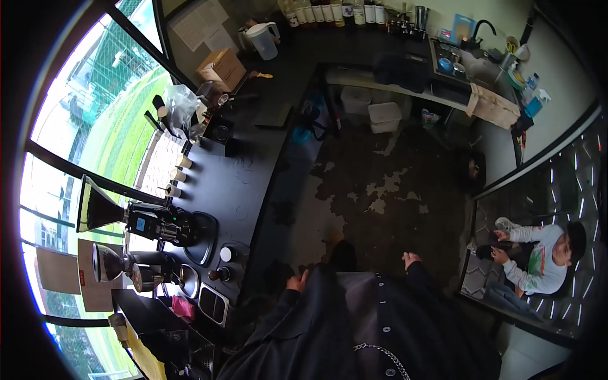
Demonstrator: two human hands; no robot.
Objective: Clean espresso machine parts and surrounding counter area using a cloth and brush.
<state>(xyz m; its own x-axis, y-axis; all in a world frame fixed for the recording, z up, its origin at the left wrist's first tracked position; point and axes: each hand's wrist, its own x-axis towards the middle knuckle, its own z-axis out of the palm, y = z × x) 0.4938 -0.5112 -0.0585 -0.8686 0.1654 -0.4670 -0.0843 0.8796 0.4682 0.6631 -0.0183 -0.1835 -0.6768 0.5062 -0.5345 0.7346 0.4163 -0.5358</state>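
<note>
My left hand [298,281] is at the front of my dark jacket, near its edge; its fingers are partly hidden, so I cannot tell whether it grips the cloth. My right hand [411,260] hangs over the worn floor, its fingers curled, with no object visible in it. Beside me on the left, the black counter [232,175] carries a coffee grinder [161,223] with a bean hopper, a second grinder [152,273], a tamper [220,274] and several small paper cups [178,175].
A cardboard box [222,70] and a plastic pitcher [262,40] stand on the far counter. Bottles [327,12] line the back wall, with a sink [479,69] at the right. Plastic tubs [384,117] sit below. Another person [541,259] sits beyond the opening at the right.
</note>
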